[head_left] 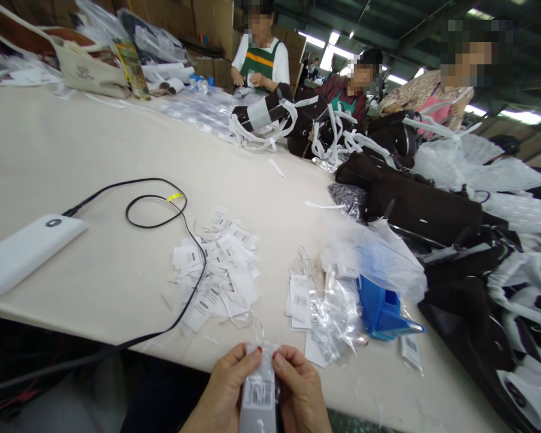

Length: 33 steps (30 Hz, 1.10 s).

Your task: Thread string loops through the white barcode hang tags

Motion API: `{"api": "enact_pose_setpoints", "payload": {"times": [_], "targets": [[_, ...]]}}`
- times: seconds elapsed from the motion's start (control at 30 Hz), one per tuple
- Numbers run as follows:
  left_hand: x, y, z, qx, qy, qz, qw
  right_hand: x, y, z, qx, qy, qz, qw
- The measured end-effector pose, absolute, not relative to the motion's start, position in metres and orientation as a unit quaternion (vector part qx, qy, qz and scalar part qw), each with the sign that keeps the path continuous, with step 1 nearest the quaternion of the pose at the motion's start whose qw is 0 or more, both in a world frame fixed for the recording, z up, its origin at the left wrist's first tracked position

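At the table's front edge, my left hand (229, 385) and my right hand (297, 385) pinch the top of a hang tag in a clear plastic sleeve (258, 394), one hand on each side. A printed barcode shows on the tag, and a thin string loops out above it. Just beyond my hands lies a loose pile of white printed tags (225, 264) with strings. A smaller stack of barcode tags (300, 300) sits to the right, beside crumpled clear plastic bags (338, 313).
A blue plastic holder (381, 310) stands right of the bags. Dark brown bags (424, 204) with white wrapping are heaped along the right. At left lies a white power bank (31, 249), its black cable (155, 225) crossing the tags. Several people work across the table (94, 150).
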State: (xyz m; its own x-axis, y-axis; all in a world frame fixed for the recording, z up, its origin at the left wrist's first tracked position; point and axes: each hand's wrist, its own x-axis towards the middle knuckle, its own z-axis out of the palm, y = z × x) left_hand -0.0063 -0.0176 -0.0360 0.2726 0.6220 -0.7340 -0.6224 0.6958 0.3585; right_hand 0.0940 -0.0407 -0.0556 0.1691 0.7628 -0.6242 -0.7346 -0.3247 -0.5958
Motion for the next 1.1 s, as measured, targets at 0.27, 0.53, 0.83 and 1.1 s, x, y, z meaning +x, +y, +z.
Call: {"api": "enact_pose_setpoints", "payload": {"times": [0.27, 0.53, 0.83, 1.1], "targets": [[-0.006, -0.022, -0.03, 0.028, 0.452, 0.383, 0.805, 0.088, -0.047, -0.054, -0.571, -0.17, 0.533, 0.601], [-0.001, -0.02, -0.031, 0.047, 0.462, 0.408, 0.786, 0.089, -0.045, -0.053, -0.599, -0.216, 0.497, 0.589], [-0.006, -0.02, -0.036, 0.04, 0.452, 0.388, 0.802, 0.095, -0.039, -0.049, -0.499, -0.058, 0.654, 0.566], [-0.008, -0.022, -0.04, 0.17, 0.538, 0.397, 0.724, 0.095, -0.039, -0.045, -0.595, -0.22, 0.545, 0.548]]}}
